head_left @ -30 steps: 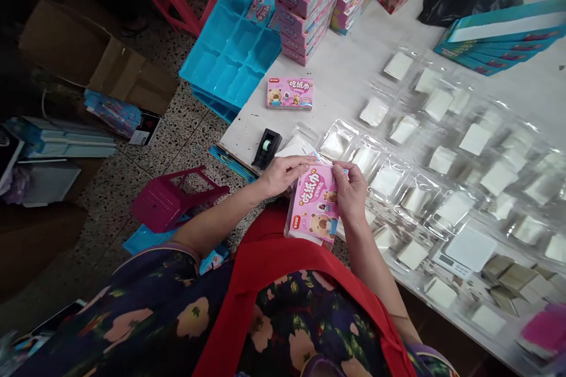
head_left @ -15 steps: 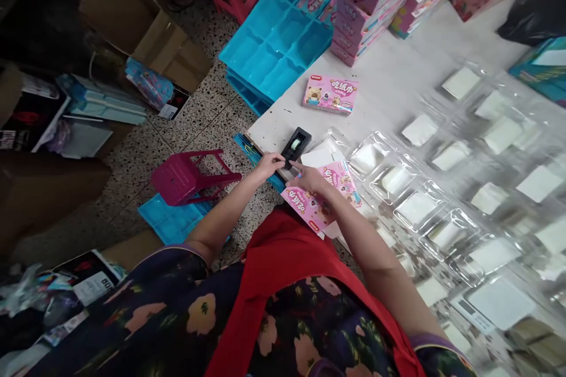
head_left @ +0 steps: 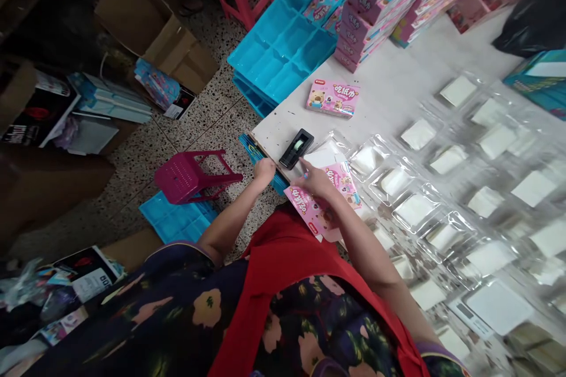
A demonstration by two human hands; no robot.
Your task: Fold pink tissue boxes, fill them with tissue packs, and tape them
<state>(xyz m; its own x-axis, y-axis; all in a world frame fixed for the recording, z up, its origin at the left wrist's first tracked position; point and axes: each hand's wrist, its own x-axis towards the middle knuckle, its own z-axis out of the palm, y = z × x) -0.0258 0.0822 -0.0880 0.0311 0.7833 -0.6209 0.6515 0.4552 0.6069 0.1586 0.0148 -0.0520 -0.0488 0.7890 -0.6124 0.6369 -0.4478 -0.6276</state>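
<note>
My left hand is closed beside the table's corner edge, left of a black tape dispenser that holds a small roll of tape. Whatever its fingers may pinch is too small or hidden to make out. My right hand rests on a pink printed carton at the near edge, its fingers curled over the side and the index finger stretched toward the dispenser. The carton lies partly open, with white flaps showing. Beyond the dispenser, a similar pink box lies on the table.
Clear plastic trays with white packs cover the table's right side, near a white scale. Stacked pink boxes stand at the back beside blue compartment trays. A magenta stool and cardboard boxes are on the floor.
My left hand has drawn back from the front end of the tape dispenser toward the table edge and closed. My right hand stays on the carton. The view has shifted slightly.
</note>
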